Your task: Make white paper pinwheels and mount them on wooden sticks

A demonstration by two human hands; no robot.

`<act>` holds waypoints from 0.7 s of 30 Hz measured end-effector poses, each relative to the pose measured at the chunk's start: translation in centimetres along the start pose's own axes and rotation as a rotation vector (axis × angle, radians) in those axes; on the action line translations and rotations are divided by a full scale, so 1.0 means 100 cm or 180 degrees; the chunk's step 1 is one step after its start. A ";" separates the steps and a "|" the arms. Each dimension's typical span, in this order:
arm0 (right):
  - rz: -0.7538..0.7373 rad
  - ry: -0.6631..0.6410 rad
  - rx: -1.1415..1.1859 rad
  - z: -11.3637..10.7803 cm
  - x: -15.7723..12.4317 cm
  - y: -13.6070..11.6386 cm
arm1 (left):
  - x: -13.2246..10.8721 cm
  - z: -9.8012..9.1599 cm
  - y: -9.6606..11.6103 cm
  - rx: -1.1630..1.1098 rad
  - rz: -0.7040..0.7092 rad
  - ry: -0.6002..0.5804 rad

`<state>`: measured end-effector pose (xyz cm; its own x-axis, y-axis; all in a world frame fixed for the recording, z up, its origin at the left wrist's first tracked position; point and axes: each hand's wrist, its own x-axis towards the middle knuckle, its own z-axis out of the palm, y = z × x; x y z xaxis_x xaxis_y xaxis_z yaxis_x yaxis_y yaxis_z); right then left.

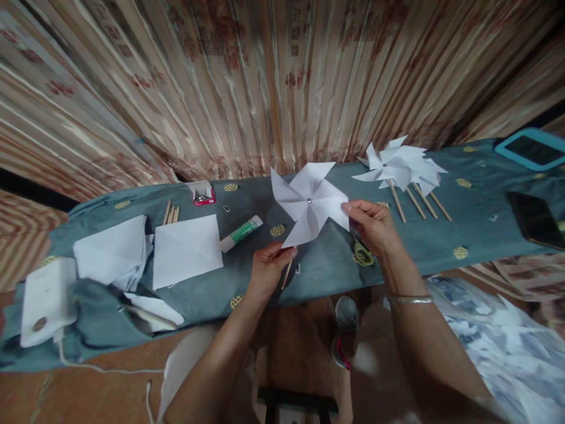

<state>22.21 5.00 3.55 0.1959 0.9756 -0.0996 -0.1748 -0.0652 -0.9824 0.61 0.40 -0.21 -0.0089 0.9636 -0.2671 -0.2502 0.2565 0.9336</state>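
A white paper pinwheel (pixel 309 201) with a shiny pin at its centre is held up over the table's middle. My left hand (pixel 270 266) is closed at its lower side, gripping the thin wooden stick (pixel 286 272) that slants down below the paper. My right hand (pixel 371 222) pinches the tip of the right blade between thumb and fingers. Just under that hand lie scissors with yellow-green handles (pixel 363 253), partly hidden. A glue stick (pixel 241 233) with a green label rests left of the pinwheel.
Several pinwheels on sticks (pixel 397 166) lie at the back right. Further right are a blue-framed tablet (pixel 532 148) and a dark phone (pixel 535 219). At left are paper sheets (pixel 188 250), a red box of pins (pixel 203 194), wooden sticks (pixel 171 213) and a white power strip (pixel 47 300).
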 end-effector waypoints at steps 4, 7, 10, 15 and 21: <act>0.0086 -0.0023 0.0038 0.002 0.000 0.003 | 0.000 0.000 0.001 -0.0080 0.0022 0.0042; 0.0091 -0.0090 -0.0001 0.003 -0.001 0.005 | 0.001 -0.001 0.001 -0.0125 0.0054 0.0092; 0.0078 -0.0147 -0.0083 0.006 -0.004 0.007 | 0.002 -0.001 0.001 -0.0082 0.0079 0.0136; 0.0122 -0.0264 -0.0104 0.011 -0.008 0.010 | 0.003 -0.001 0.000 0.0033 0.0132 0.0131; 0.0247 -0.0518 -0.0092 0.016 -0.016 0.013 | 0.004 -0.002 0.000 0.0132 0.0156 0.0123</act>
<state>20.19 3.71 2.72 0.0237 0.9883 -0.1507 -0.1550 -0.1453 -0.9772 0.39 0.76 -0.36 -0.0578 0.9717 -0.2292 -0.2083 0.2128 0.9546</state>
